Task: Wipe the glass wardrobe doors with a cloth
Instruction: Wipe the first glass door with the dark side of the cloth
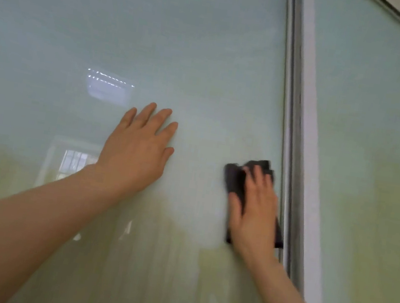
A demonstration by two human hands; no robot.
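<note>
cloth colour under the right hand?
Dark grey, nearly charcoal; the cloth shows in the head view, pressed on the glass by the right hand.

Left hand point(136, 152) left of cloth point(238, 183) on door point(134, 25).

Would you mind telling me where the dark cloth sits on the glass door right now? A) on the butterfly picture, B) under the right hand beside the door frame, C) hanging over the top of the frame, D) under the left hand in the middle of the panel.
B: the right hand presses the dark cloth flat on the glass close to the door frame, while the left hand rests bare on the panel.
</note>
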